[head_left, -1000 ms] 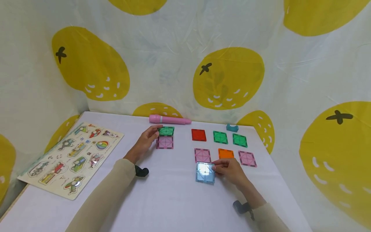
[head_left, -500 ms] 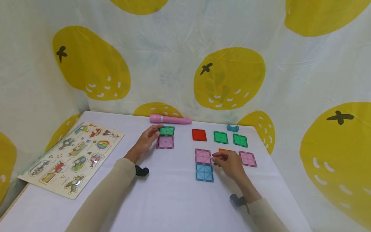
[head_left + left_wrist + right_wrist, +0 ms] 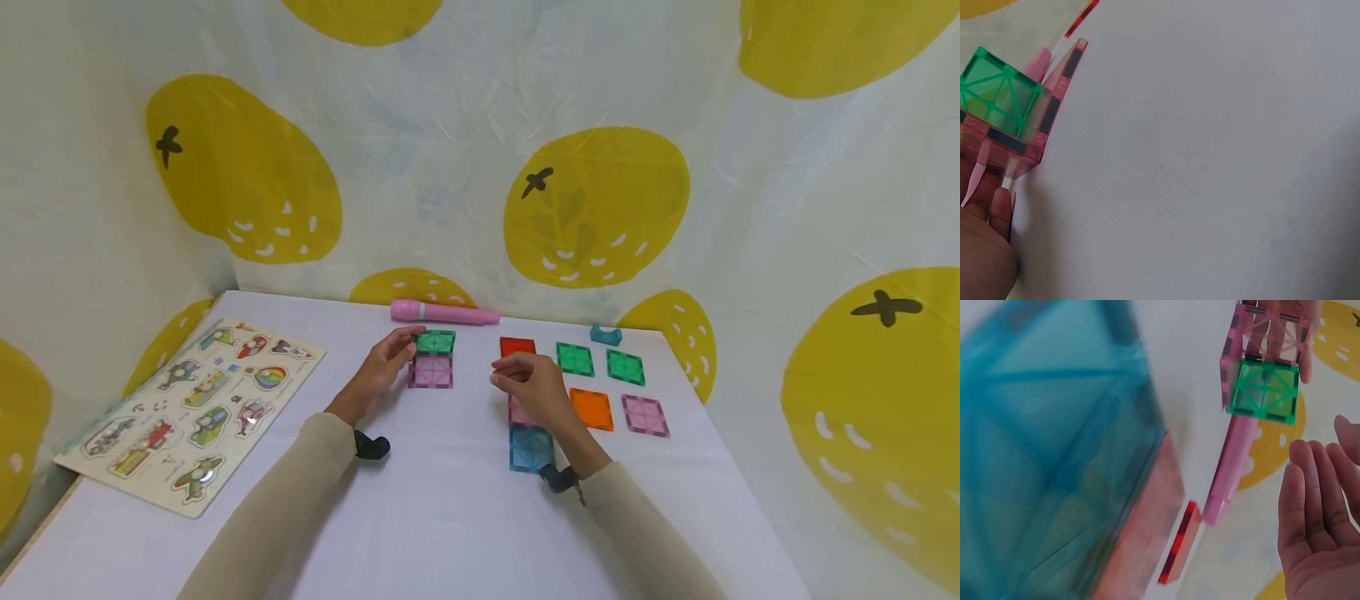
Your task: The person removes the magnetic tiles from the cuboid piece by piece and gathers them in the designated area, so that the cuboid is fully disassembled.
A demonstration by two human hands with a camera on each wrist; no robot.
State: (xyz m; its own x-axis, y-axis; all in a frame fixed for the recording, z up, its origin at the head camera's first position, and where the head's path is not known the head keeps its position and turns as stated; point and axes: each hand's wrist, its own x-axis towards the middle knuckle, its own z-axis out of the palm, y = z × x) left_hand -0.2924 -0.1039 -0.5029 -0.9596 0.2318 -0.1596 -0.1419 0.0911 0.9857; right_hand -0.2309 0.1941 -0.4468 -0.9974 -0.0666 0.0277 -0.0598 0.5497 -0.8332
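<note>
My left hand holds a small box of magnetic tiles from its left side. A green tile forms the box's top, and a pink tile faces me. Through the pink wall, the left wrist view shows some of the fingers. My right hand hovers in front of the red tile, fingers close together and nothing in them. It partly hides the red tile and another pink tile. A blue tile lies against that pink tile's near edge.
Right of these lie an orange tile, a pink tile edge, two green tiles and a teal curved piece. A pink microphone-shaped stick lies along the back edge. A picture puzzle board is at left.
The right hand let go of the blue tile, which now lies flat against the pink one. It then moved left and away from me, towards the box. The left hand stayed at the box.
</note>
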